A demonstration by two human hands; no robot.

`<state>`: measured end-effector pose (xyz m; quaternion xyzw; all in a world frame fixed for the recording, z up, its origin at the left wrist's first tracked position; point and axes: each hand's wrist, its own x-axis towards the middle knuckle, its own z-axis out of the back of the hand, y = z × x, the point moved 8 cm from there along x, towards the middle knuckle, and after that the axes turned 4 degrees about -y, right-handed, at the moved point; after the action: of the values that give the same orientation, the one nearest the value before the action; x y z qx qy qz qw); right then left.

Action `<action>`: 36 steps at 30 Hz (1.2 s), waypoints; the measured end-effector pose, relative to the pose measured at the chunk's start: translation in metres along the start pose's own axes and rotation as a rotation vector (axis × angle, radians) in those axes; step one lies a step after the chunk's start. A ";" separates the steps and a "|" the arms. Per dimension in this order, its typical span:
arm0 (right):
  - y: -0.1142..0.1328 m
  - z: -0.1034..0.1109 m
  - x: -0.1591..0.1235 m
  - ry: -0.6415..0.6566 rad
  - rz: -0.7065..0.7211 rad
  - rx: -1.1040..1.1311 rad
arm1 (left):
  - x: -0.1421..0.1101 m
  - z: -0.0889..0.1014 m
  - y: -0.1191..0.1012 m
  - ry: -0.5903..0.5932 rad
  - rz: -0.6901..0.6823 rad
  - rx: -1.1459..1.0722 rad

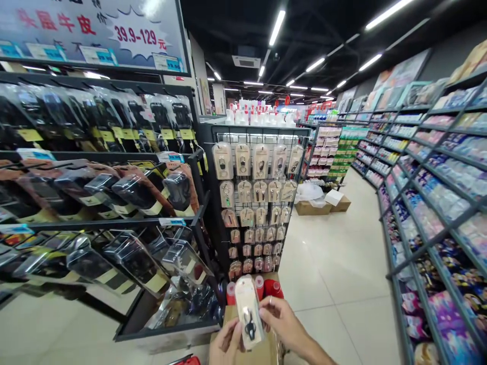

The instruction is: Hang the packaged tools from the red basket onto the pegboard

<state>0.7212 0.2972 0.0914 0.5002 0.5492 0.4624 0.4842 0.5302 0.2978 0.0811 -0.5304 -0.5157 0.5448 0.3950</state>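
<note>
Nearest you, your left grip (227,344) is closed, thumb and fingers, on the lower left edge of a carded pack (249,314), and your right grip (283,322) is nearly shut, pinching its right edge. The pack is upright, tilted slightly, its small dark item showing at the front; it is in your hands, clear of any hook, and looks unopened. Below it you have a cardboard box (268,352), with red-sided goods (273,290) just behind. Past those, similar packs (262,162) hang in rows on the wire rack (262,131), most places looking filled. To your left, boxed dark goods (178,190) hang in clear packaging. Farther off, opened-looking cartons (314,208) and white plastic sit on the floor (319,263).
</note>
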 end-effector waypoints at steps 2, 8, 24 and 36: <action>0.049 0.017 0.014 0.001 0.083 -0.034 | 0.014 -0.029 -0.052 0.107 -0.086 0.056; 0.180 0.069 0.059 -0.123 0.329 -0.036 | 0.043 -0.108 -0.185 0.263 -0.329 0.004; 0.214 0.088 0.050 -0.115 0.428 0.009 | 0.029 -0.142 -0.230 0.357 -0.424 0.022; 0.161 0.067 0.024 -0.091 0.311 0.057 | 0.020 -0.142 -0.212 0.360 -0.394 0.011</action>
<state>0.8035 0.3340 0.2423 0.6131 0.4558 0.4927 0.4166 0.6430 0.3703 0.2992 -0.5061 -0.5272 0.3571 0.5817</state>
